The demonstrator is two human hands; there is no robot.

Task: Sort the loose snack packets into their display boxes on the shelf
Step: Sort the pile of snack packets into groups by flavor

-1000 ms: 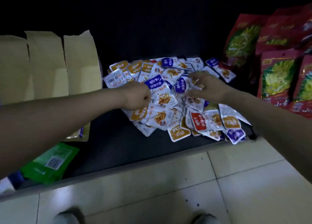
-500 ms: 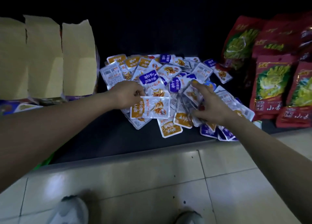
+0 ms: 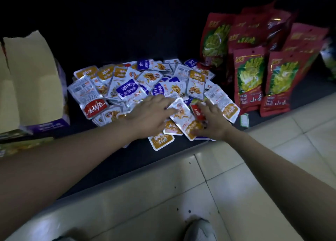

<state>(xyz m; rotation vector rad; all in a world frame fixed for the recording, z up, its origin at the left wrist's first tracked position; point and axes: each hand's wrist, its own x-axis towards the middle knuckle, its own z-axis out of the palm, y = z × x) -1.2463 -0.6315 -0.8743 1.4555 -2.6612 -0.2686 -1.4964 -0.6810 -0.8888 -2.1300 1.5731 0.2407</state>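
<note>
Left hand [image 3: 151, 113] grip released, fingertips touching orange-ended packet [image 3: 182, 116]; its long axis diagonal, orange end toward shelf [image 3: 81, 127] edge; right hand [image 3: 211, 121] touching it, grip cannot tell.

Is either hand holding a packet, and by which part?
Cannot tell. The left hand rests flat on the pile; the right hand lays its thumb on the orange end of a white packet.

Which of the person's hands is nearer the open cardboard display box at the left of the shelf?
Left. The left hand rests on the packet pile, to the right of the display box; the right hand lies farther right, beyond the left hand.
</note>
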